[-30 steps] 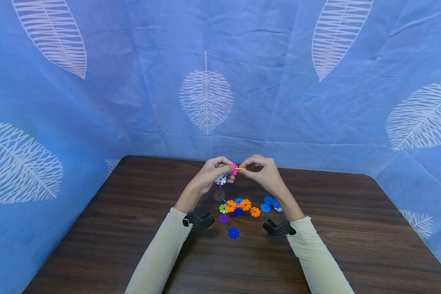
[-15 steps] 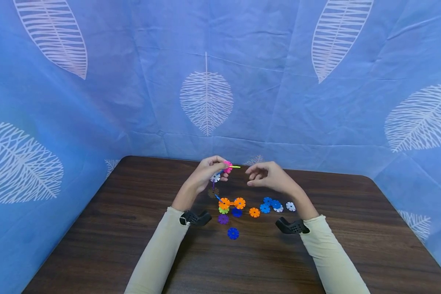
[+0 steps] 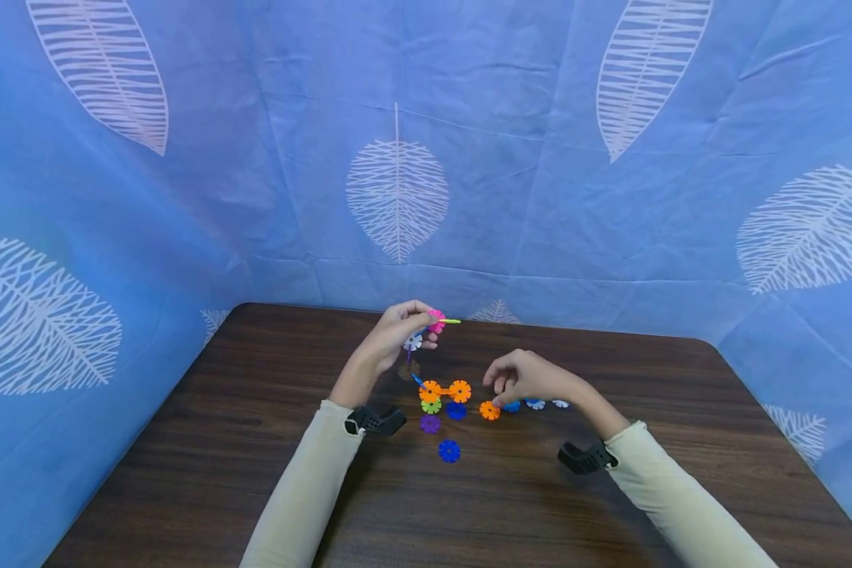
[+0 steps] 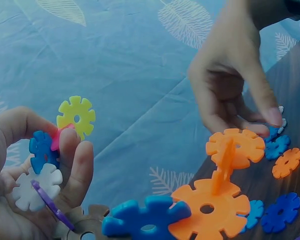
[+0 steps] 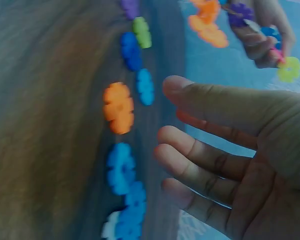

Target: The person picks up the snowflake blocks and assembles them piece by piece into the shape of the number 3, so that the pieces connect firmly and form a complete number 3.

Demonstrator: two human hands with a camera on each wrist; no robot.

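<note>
My left hand [image 3: 386,339] pinches a chain of notched plastic flower discs by its pink disc [image 3: 436,320], above the table. In the left wrist view a yellow disc [image 4: 76,112] sticks out from the pink one. Below follow a blue disc [image 4: 40,155], a white disc [image 4: 26,192], a purple disc [image 4: 52,206], a brown disc [image 4: 80,219], another blue disc and several orange discs [image 4: 195,212]. My right hand [image 3: 532,377] holds nothing; its fingers are loosely bent over the table, close to a loose orange disc [image 5: 118,110].
Loose discs lie on the dark wooden table [image 3: 220,442]: a dark blue one [image 3: 450,451], a purple one [image 3: 430,424], a green one [image 3: 431,406], and light blue discs [image 5: 121,170] beside white ones. A blue cloth [image 3: 291,197] with white leaf prints hangs behind the table.
My right hand has let go of the yellow disc and moved right and down toward the loose discs. My left hand, still gripping the chain, has shifted slightly left.
</note>
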